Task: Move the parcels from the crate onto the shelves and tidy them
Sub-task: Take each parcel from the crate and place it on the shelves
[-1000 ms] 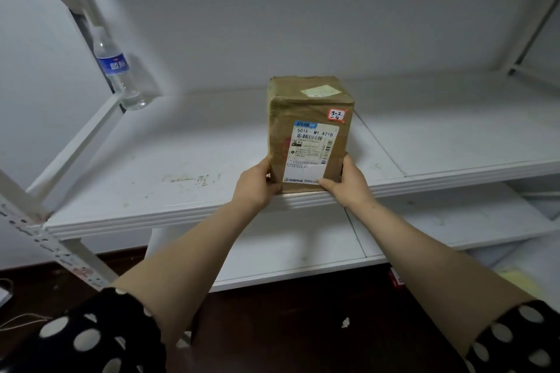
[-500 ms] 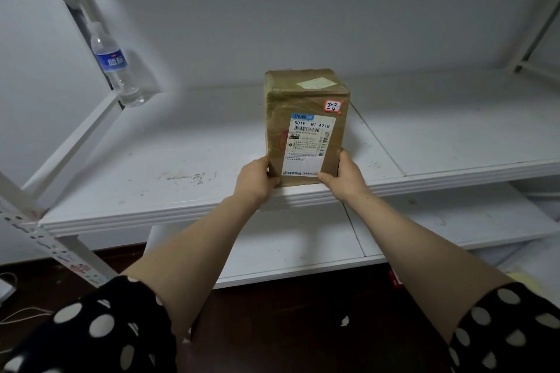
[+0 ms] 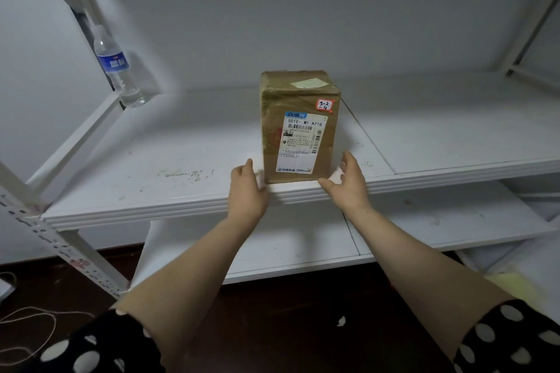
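Note:
A brown cardboard parcel (image 3: 298, 127) with a white shipping label and a small red-edged sticker stands upright near the front edge of the upper white shelf (image 3: 181, 154). My left hand (image 3: 247, 189) is just to its left, fingers apart, a small gap from the box. My right hand (image 3: 348, 182) is at its lower right corner, fingers spread, off the box. Neither hand holds anything. The crate is out of view.
A clear water bottle (image 3: 116, 68) with a blue label stands at the shelf's back left corner by the slanted metal upright. A lower white shelf (image 3: 272, 254) lies beneath. Dark floor below holds a thin cord (image 3: 36, 321) at left and something pale yellow (image 3: 512, 281) at right.
Both hands gripped the parcel's lower sides earlier; now they have let go and drawn slightly away. The parcel rests on the shelf on its own.

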The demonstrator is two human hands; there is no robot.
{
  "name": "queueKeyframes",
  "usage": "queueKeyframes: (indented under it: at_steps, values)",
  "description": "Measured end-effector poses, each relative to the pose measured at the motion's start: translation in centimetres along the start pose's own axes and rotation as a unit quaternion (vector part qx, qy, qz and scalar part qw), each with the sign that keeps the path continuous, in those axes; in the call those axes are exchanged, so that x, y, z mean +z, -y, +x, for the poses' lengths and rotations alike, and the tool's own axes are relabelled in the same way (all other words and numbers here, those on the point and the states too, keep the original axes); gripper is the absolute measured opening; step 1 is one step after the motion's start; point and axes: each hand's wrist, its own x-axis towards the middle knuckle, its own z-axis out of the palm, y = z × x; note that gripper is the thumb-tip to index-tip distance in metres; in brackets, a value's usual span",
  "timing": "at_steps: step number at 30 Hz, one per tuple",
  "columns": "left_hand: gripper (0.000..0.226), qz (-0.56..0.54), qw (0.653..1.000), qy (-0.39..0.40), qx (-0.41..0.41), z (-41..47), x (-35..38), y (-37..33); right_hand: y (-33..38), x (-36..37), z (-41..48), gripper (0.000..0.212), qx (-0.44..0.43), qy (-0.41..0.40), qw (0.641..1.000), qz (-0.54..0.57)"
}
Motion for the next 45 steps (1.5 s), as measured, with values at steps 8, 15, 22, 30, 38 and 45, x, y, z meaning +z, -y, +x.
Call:
queueKeyframes:
  at_steps: [8, 15, 22, 30, 38, 45]
  values:
    - [0.059, 0.055, 0.983, 0.094, 0.145, -7.0, 2.2, -1.1, -2.2, -4.1, -8.0, 0.082, 0.037, -0.042, 0.998, -0.036]
    - [0.065, 0.182, 0.887, 0.269, 0.328, -14.2, 5.3, -5.0, -4.9, -10.8, -22.2, 0.068, 0.138, -0.126, 0.973, -0.138]
    - [0.065, 0.207, 0.771, 0.368, 0.476, -28.0, 9.7, -10.0, -7.8, -17.7, -41.2, 0.05, 0.306, -0.246, 0.888, -0.239]
    - [0.052, 0.166, 0.641, 0.446, 0.603, -51.8, 10.8, -16.4, -9.0, -24.7, -66.0, 0.046, 0.431, -0.419, 0.773, -0.204]
    - [0.048, 0.118, 0.514, 0.508, 0.681, -80.5, 8.7, -19.0, -9.5, -29.1, -92.9, 0.046, 0.501, -0.533, 0.663, -0.16]
    - [0.023, 0.123, 0.406, 0.533, 0.732, -99.5, 6.1, -19.7, -8.4, -31.0, -110.9, 0.05, 0.497, -0.65, 0.574, -0.038]
